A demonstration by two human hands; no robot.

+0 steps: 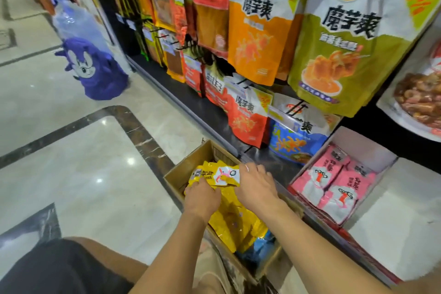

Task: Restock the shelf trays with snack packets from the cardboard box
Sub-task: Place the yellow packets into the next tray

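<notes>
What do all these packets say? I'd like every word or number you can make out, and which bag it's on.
"魔芋爽": green bag
"50%": that green bag's top right corner
"魔芋爽": orange bag
"魔芋爽": red bag, lower row
Yellow packets, pink packets, other hanging bags and price tags: too blurred or small to read.

Glossy foil packets point(216, 175), matt cardboard box point(176, 174)

Left hand point(201, 198) fingertips hidden under the yellow packets point(214, 175) it grips; below the grip, the cardboard box point(176, 173) near end is covered by forearms point(300, 229).
</notes>
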